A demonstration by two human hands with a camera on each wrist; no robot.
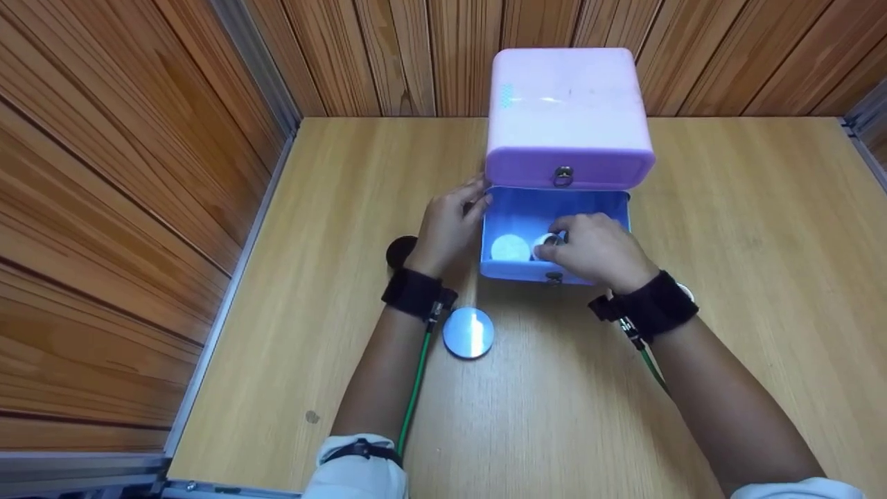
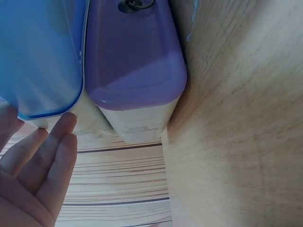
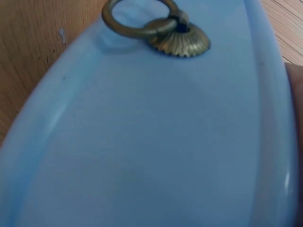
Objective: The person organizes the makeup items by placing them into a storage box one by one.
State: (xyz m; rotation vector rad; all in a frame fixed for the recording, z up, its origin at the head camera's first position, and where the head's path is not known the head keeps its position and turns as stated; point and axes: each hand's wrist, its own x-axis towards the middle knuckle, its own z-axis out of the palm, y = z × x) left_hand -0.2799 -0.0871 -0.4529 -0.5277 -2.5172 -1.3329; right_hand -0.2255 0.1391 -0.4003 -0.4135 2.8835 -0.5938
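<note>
A small two-drawer box (image 1: 565, 104) has a pink top and a purple upper drawer front (image 1: 527, 166). Its lower blue drawer (image 1: 554, 201) is pulled out. My left hand (image 1: 447, 225) lies along the box's left side; in the left wrist view its straight fingers (image 2: 59, 161) touch beside the blue drawer's edge. Inside that drawer, my right hand (image 1: 603, 249) pinches a small round white piece with a dark middle (image 1: 539, 240), partly covered by the fingers. A white disc (image 1: 510, 247) lies left of it. The right wrist view shows mainly the blue drawer front (image 3: 156, 132).
A shiny bluish disc (image 1: 468, 333) lies on the wooden table (image 1: 540, 416) in front of the drawer. A black round piece (image 1: 399, 251) is partly behind my left wrist. Something white and round (image 1: 686, 292) shows beyond my right wrist strap. Wood-panelled walls (image 1: 395, 55) stand behind and left.
</note>
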